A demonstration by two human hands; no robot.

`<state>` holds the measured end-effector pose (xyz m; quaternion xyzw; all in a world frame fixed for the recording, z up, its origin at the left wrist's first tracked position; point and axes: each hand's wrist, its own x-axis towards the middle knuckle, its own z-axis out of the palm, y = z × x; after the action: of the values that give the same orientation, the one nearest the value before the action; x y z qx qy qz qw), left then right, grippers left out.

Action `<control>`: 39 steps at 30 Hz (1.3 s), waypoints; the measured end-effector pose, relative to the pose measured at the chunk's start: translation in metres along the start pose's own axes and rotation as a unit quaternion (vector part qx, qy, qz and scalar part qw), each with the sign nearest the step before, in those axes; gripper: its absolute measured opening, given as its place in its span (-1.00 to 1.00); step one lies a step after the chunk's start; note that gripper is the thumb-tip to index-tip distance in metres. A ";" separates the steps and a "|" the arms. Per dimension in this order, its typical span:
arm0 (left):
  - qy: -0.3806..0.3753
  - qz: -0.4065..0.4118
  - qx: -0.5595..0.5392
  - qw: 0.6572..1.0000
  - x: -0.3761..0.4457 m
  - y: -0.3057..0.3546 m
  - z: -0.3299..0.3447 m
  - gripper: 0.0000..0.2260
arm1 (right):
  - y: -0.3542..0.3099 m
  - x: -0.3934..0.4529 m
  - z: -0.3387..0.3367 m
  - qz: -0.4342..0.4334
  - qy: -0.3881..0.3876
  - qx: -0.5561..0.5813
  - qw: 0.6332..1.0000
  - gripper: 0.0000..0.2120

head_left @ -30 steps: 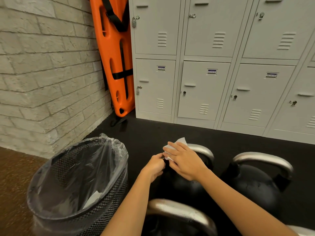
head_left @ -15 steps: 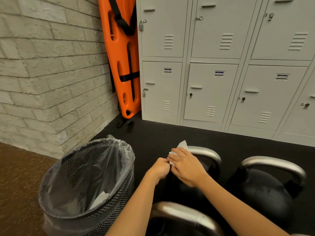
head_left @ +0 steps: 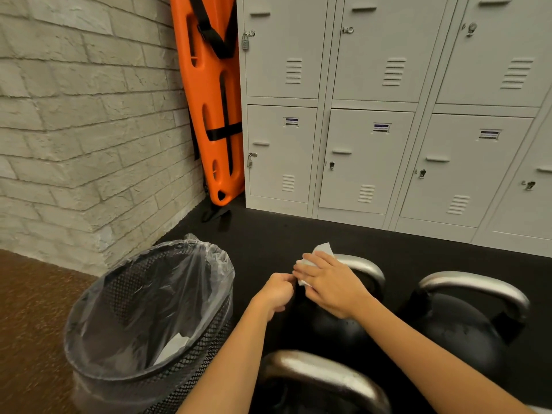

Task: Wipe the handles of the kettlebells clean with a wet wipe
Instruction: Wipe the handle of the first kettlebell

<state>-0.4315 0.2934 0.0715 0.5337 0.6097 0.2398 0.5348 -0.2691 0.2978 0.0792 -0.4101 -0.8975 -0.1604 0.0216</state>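
Note:
Three black kettlebells with steel handles stand on the dark floor. My right hand (head_left: 330, 283) presses a white wet wipe (head_left: 321, 253) onto the left end of the middle kettlebell's handle (head_left: 363, 265). My left hand (head_left: 277, 291) is curled into a fist right beside it, its fingertips at the wipe's lower edge. A second kettlebell (head_left: 466, 321) stands to the right, its handle bare. The handle of a third kettlebell (head_left: 325, 375) shows at the bottom, under my forearms.
A black mesh bin (head_left: 143, 330) lined with clear plastic stands left of the kettlebells, with a used wipe inside. An orange spine board (head_left: 215, 100) leans in the corner by the brick wall (head_left: 89, 130). Grey lockers (head_left: 388, 115) line the back.
The camera view has drifted a little to the left. Both hands stay on the same handle end, with the right hand shifted slightly over the wipe.

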 end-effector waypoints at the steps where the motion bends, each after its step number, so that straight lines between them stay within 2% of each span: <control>1: -0.002 0.000 0.004 1.000 -0.001 -0.001 -0.002 -0.57 | 0.003 -0.004 0.001 -0.010 -0.001 -0.013 1.000 -0.50; 4: 0.006 0.003 0.007 1.000 -0.004 -0.002 -0.010 -0.56 | 0.017 -0.014 -0.003 -0.016 0.002 0.026 1.000 -0.51; 6: 0.025 0.008 -0.001 1.000 -0.003 -0.002 -0.013 -0.58 | 0.023 -0.010 -0.010 0.037 -0.013 0.084 0.996 -0.53; 9: 0.047 0.027 -0.007 0.998 0.000 -0.002 -0.010 -0.60 | 0.011 0.005 -0.013 0.095 -0.012 0.082 0.992 -0.56; 13: 0.050 0.059 -0.011 0.997 0.002 0.001 0.001 -0.62 | 0.005 0.003 -0.004 0.040 -0.018 0.086 0.995 -0.38; 15: 0.050 0.066 -0.025 0.996 0.005 0.003 0.001 -0.62 | 0.018 -0.004 -0.008 0.050 -0.016 0.148 0.988 -0.41; 18: 0.062 0.077 -0.044 0.994 0.011 0.010 0.003 -0.60 | 0.032 0.000 -0.015 0.137 -0.012 0.228 0.964 -0.54; 20: 0.071 0.089 -0.054 0.992 0.012 0.016 0.008 -0.54 | 0.030 0.016 -0.020 0.192 -0.043 0.235 0.952 -0.60; 23: 0.064 0.131 -0.057 0.988 0.011 0.028 0.016 -0.41 | 0.020 0.035 -0.023 0.171 -0.101 0.200 0.959 -0.59; 27: 0.045 0.166 -0.026 0.985 0.006 0.035 0.019 -0.26 | 0.048 0.021 -0.031 0.207 -0.125 0.300 0.923 -0.65; 30: 0.049 0.154 -0.041 0.986 0.009 0.034 0.019 -0.24 | 0.056 0.018 -0.036 0.222 -0.141 0.277 0.924 -0.72; 34: 0.033 0.117 -0.032 0.992 0.012 0.027 0.022 -0.28 | 0.047 0.025 -0.036 0.194 -0.137 0.249 0.939 -0.68; 39: -0.053 0.068 0.085 0.993 0.013 0.024 0.015 -0.36 | 0.065 0.012 -0.051 0.211 -0.140 0.361 0.898 -0.64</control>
<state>-0.4070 0.3084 0.0823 0.6294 0.5607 0.1948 0.5016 -0.2337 0.3311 0.1473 -0.5721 -0.7801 0.2420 0.0754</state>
